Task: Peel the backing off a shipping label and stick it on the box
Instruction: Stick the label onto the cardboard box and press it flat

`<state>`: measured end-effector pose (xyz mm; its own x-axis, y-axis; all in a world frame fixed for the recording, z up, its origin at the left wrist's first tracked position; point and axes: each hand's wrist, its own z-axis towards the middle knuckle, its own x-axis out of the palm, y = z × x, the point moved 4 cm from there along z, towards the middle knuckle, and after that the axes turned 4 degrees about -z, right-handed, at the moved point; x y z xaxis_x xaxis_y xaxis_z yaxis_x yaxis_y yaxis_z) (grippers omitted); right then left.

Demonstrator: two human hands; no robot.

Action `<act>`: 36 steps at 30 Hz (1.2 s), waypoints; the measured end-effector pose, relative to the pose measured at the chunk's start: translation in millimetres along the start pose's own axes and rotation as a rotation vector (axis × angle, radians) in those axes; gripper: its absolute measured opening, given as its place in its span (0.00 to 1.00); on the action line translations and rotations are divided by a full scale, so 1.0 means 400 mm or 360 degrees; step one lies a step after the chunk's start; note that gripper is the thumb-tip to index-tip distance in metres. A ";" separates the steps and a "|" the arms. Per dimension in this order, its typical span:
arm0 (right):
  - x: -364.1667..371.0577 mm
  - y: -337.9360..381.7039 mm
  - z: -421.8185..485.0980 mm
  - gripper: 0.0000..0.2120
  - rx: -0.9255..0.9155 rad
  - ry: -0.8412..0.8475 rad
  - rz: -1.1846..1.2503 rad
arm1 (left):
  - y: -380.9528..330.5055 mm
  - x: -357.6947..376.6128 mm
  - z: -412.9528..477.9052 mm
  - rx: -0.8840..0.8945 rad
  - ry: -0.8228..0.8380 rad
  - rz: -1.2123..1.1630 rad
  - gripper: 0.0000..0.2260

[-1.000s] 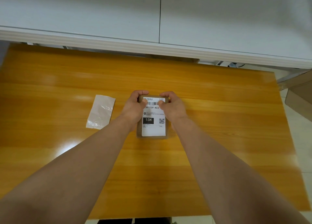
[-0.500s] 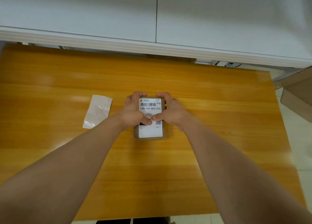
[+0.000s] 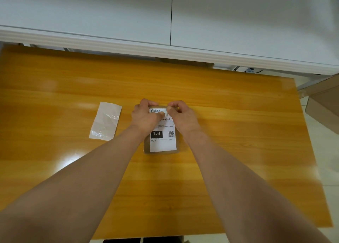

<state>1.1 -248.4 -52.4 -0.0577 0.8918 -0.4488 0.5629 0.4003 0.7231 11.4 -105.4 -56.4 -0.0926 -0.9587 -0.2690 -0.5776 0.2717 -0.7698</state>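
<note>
Moved: both thumbs, up from mid-label to its top edge.
left hand (image 3: pixel 145 116): curled round box (image 3: pixel 146 147), thumb pressing label (image 3: pixel 163 143) flat.
right hand (image 3: pixel 183 117): likewise, steadying it.
backing (image 3: pixel 106 121): discarded on bench (image 3: pixel 238 132), frame left.

Small flat brown cardboard box (image 3: pixel 146 147) on glossy orange wooden table (image 3: pixel 238 132), white printed shipping label (image 3: pixel 163 143) on its top, both hands over its far end, peeled translucent backing sheet (image 3: pixel 106 121) lying left of it, white cabinet (image 3: pixel 128 19) behind the table.

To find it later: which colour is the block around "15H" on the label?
Black, with white characters, on the white label; head view.
</note>
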 end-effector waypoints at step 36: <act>0.012 -0.041 -0.070 0.25 0.0242 0.0206 0.0379 | -0.084 0.021 0.021 0.0386 0.0021 0.0655 0.20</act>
<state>-31.4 -244.9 -51.8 -0.0080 0.9801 -0.1984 0.6894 0.1491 0.7089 36.8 -121.7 -37.8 -0.2847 -0.7680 -0.5737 -0.2848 0.6392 -0.7143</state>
